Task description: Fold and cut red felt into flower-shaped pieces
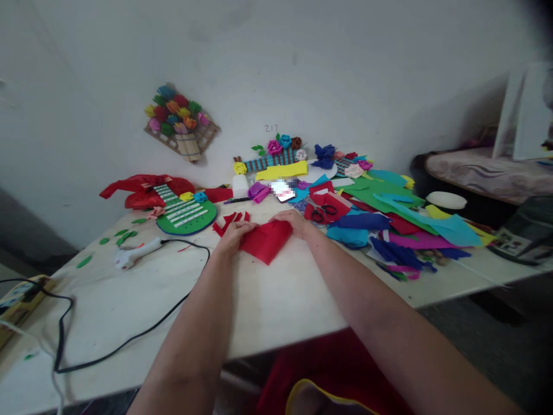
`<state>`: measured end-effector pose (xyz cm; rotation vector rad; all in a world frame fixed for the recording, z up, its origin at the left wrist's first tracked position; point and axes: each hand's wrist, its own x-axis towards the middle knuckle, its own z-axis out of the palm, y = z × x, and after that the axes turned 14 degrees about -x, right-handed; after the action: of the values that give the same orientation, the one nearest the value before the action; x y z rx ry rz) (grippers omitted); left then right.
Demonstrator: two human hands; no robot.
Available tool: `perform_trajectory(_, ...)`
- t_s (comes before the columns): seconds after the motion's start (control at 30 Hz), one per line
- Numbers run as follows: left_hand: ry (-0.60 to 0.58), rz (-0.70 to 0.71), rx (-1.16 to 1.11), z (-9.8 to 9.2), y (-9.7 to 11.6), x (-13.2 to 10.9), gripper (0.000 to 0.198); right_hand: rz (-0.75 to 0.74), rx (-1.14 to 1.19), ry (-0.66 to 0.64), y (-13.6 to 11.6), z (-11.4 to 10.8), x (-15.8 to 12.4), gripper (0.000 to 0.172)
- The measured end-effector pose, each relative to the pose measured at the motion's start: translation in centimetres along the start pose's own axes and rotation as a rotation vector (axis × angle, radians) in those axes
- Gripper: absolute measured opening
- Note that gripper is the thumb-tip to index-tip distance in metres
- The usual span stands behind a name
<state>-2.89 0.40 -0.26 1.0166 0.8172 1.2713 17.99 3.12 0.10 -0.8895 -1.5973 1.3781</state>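
A piece of red paper (266, 242), pointed toward me, lies between my two hands at the middle of the table. My left hand (237, 231) grips its left edge with closed fingers. At its upper right edge, my right hand (290, 220) is closed on the same paper. Just behind my left hand are small red paper scraps (228, 222). Farther right, black-handled scissors (323, 213) rest on red paper. A phone (282, 190) with a lit screen lies beyond the red paper.
A glue gun (138, 253) with a black cord (173, 308) and a green guitar-shaped craft (186, 216) are on the left. Coloured paper sheets (380, 193) pile up at right, near a dark jar (525, 230). A power strip (21, 305) sits at the left edge.
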Motion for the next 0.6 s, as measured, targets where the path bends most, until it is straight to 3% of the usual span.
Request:
perform_trajectory(0.4, -0.045, 0.037, 0.053, 0.27, 0.01, -0.06, 0.047, 0.109, -0.151, 0.076, 0.69, -0.36, 0.71, 0.042)
perform_trajectory(0.6, -0.062, 0.024, 0.065, 0.87, 0.27, -0.29, 0.049, 0.089, -0.272, 0.039, -0.18, 0.52, 0.09, 0.036)
